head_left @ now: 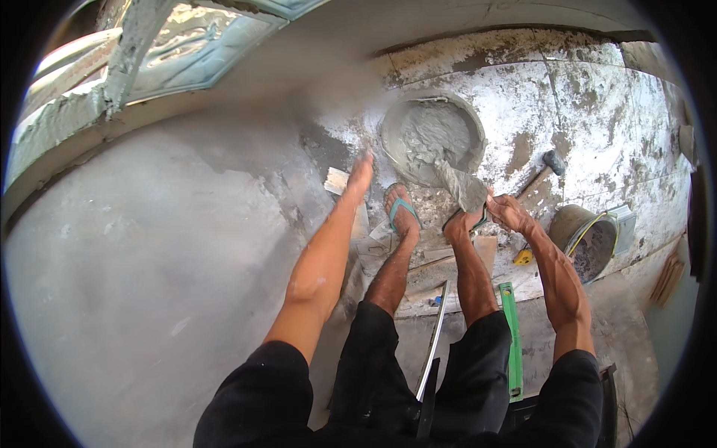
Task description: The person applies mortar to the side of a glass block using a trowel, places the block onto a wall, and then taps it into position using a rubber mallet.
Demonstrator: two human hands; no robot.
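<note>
– Start at the left. What is over there?

– A window frame [149, 52] caked with mortar at the upper left, and below it a broad grey plastered wall [149, 246], smooth and damp-looking.

– And the left hand [361, 170]?

– It is stretched out flat against the wall's edge, fingers together and pointing up, holding nothing. Just beside it lies a small pale wooden float [336, 181].

– What is under the person?

– Two feet in flip-flops with teal straps [403, 210] stand on a mortar-spattered floor [597, 112], with wood scraps about them. Lower down, between the legs, runs a long metal straightedge [433, 340], and right of it a green spirit level [512, 340].

– Where is the mortar?

– In a round pan [392, 142] on the floor just beyond the feet, about half full of wet grey mix.

– And the right hand [509, 211]?

– Closed around the handle of a trowel [463, 187]. Its blade carries a heap of mortar and reaches from the hand up to the near rim of the pan, its tip over the mix.

– Anything further right?

– A hammer [549, 166] lies on the floor past the hand, a small yellow object [524, 257] sits near the wrist, and a dirty bucket [586, 239] with a yellow-edged handle stands beside the right forearm. Thin wood strips [667, 278] lie at the far right edge.
</note>
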